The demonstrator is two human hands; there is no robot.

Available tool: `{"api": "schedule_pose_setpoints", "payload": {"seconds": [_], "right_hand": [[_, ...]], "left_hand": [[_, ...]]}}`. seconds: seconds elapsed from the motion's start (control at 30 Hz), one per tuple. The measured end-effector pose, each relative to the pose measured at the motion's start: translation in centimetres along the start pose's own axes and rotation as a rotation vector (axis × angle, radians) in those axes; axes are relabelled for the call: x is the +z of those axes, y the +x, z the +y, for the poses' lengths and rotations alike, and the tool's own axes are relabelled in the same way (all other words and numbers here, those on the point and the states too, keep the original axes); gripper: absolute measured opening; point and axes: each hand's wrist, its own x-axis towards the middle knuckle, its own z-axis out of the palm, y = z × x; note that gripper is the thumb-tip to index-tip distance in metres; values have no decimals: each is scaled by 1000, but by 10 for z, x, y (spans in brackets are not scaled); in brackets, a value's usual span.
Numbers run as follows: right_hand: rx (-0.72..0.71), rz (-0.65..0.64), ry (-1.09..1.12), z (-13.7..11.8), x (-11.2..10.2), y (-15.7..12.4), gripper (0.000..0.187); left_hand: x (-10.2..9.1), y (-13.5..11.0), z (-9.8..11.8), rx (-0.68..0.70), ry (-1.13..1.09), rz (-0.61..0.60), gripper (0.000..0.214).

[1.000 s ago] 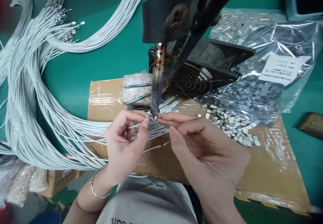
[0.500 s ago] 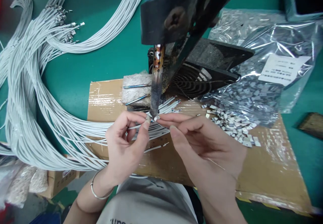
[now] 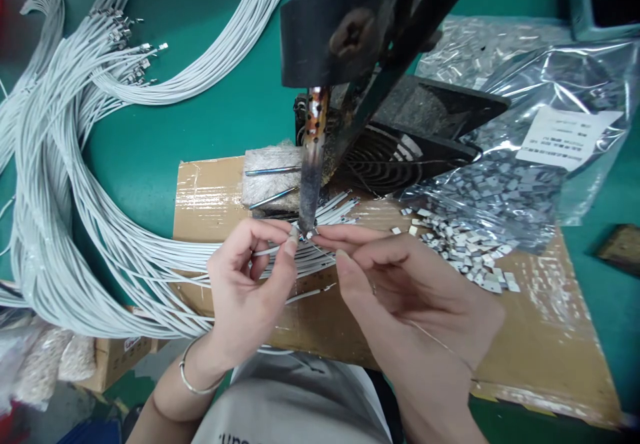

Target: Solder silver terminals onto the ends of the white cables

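Note:
My left hand is closed, thumb and forefinger pinching the end of a white cable just under the tip of a soldering iron. A tiny pale piece shows at the tip, too small to make out well. My right hand is closed from the other side, its forefinger reaching to the iron tip. A thin solder wire crosses its palm and shows again by the fingertips. More white cables run beneath the hands from the left, lying on cardboard.
The iron hangs from a dark stand arm over a black fan. Loose small flat pieces spill from a clear plastic bag at right. A wrapped block sits left of the iron. Cable bundles fill the left.
My right hand has shifted slightly to the right at the palm, its fingertips staying by the iron tip. My left hand has barely moved.

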Motion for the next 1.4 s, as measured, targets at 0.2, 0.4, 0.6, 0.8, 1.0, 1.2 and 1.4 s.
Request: {"api": "schedule_pose_setpoints", "payload": {"seconds": [0.2,0.4,0.6,0.8,1.0,1.2,1.4], "right_hand": [[-16,-6,-13,1,0,1,24],[-19,-9,-16,0,0,0,24],[-27,-9,-7,0,0,0,24],[-22,-5,-31,1,1,0,23],[-11,-14,-30,0,0,0,23],[-31,-23,-30,2,-2,0,24],[-20,-8,-31,0,0,1,23]], "left_hand": [[0,0,1,-6,2,2,14],[0,0,0,6,-3,0,13],[-1,0,-1,27,-16,2,15],[-1,0,-1,23,-16,-1,16],[-2,1,-2,3,-35,-13,14],[-2,2,-2,-2,-39,-14,14],[-2,2,-2,-1,-40,-21,14]]}}
